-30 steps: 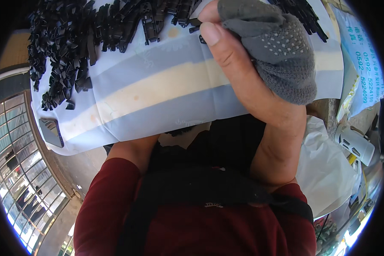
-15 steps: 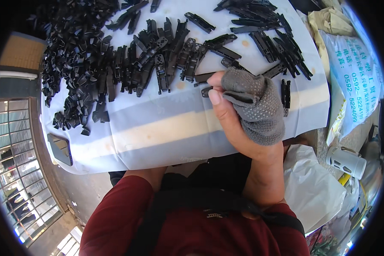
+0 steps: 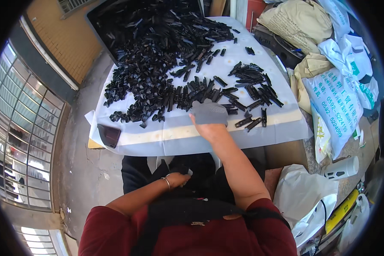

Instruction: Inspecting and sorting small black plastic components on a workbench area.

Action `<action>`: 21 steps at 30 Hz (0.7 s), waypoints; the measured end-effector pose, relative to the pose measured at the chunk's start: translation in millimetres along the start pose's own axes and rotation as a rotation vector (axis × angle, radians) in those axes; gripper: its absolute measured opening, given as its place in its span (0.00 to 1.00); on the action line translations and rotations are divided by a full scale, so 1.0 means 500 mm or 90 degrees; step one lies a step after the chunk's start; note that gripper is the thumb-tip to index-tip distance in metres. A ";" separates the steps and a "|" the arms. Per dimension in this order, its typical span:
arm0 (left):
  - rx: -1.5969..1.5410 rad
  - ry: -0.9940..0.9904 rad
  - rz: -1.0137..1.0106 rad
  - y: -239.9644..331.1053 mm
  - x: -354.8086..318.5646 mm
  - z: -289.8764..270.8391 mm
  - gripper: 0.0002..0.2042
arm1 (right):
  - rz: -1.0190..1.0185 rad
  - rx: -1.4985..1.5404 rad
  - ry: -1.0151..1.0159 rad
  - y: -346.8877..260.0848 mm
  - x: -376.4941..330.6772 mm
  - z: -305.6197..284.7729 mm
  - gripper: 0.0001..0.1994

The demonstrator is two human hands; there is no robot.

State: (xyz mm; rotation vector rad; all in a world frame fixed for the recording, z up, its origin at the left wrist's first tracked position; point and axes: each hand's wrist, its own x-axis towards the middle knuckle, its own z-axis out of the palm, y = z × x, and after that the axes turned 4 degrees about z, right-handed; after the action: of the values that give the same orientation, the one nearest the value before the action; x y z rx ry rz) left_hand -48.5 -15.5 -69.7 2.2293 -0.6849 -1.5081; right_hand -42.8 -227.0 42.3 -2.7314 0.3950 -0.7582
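Observation:
My right hand (image 3: 210,113), in a grey dotted glove with bare thumb, reaches palm down over the table. It is at the near edge of a row of slim black plastic clips (image 3: 196,90); its fingertips are hidden, so any grip on a clip cannot be made out. My left hand (image 3: 179,179), with a bracelet at the wrist, rests over my lap below the table edge, fingers curled. A small pale bit (image 3: 190,172) shows at its fingertips, too small to name. Several loose clips (image 3: 254,124) lie right of my right hand, and another group (image 3: 249,76) beyond them.
A big heap of black parts (image 3: 153,55) covers the table's left and far side, spilling from a dark tray (image 3: 99,25). A phone (image 3: 109,135) lies at the near left corner of the white sheet (image 3: 166,147). Sacks (image 3: 335,106) and a white cup (image 3: 342,168) stand at right.
The view has lifted and shows more of the table. My right hand has gone from raised, fingertips together, to low at the clip row. My left hand has come into view over my lap.

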 end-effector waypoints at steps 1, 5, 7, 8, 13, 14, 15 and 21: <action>0.033 0.021 0.000 -0.001 -0.022 -0.009 0.20 | 0.021 -0.036 -0.023 -0.004 0.007 0.011 0.11; -0.012 0.096 0.122 0.001 -0.113 -0.031 0.15 | 0.027 -0.063 -0.161 -0.012 0.009 -0.024 0.09; -0.229 0.139 0.225 -0.034 -0.111 -0.030 0.12 | -0.005 -0.078 -0.128 -0.002 -0.014 -0.017 0.09; -0.230 0.146 0.241 -0.025 -0.120 -0.031 0.12 | -0.017 -0.078 -0.105 -0.006 -0.019 -0.021 0.09; -0.666 0.117 0.289 0.010 -0.167 -0.042 0.14 | 0.102 -0.130 -0.174 -0.068 0.008 -0.070 0.17; -0.692 0.127 0.283 0.018 -0.175 -0.041 0.14 | 0.101 -0.139 -0.169 -0.076 0.019 -0.065 0.17; -0.704 0.125 0.297 0.028 -0.180 -0.042 0.15 | 0.133 -0.153 -0.180 -0.071 0.025 -0.050 0.15; -0.672 0.174 0.206 0.055 -0.193 -0.096 0.11 | 0.120 -0.154 -0.204 -0.056 0.008 -0.071 0.11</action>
State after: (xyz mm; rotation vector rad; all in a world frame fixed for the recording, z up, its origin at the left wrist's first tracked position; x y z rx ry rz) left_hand -39.2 18.8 35.8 1.3717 -0.0796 -0.9982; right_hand -53.4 -209.3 82.8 -2.9124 0.6958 -0.2305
